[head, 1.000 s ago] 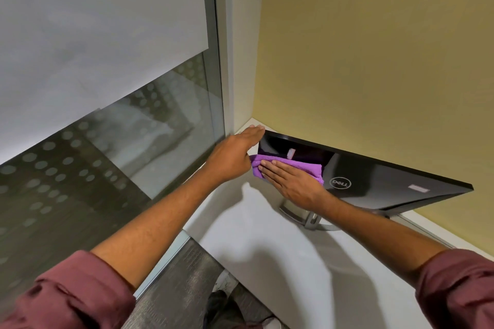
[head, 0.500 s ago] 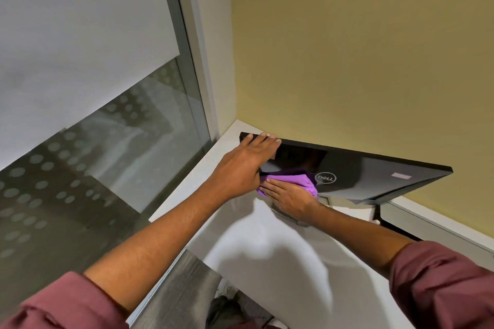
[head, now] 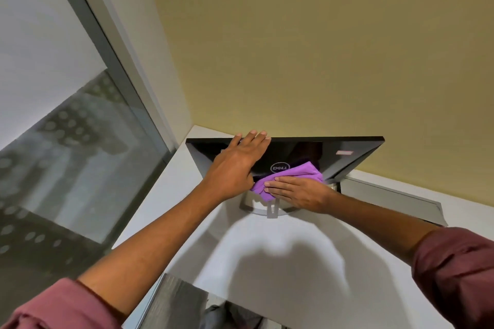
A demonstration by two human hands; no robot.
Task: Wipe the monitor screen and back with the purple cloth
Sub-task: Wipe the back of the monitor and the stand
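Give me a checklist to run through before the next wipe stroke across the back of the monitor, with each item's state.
1. Cloth against the surface: ok. The right hand presses the purple cloth flat on the lower back of the monitor, beside the Dell logo.
2. Monitor braced: ok. The left hand lies flat on the back, fingertips at the top edge.
3. Stroke path to the right: ok. The back is bare up to the sticker.
4. Stand seated on the desk: cannot tell. The cloth and right hand hide part of it.
5. Screen side already wiped: cannot tell. It faces away from the camera.
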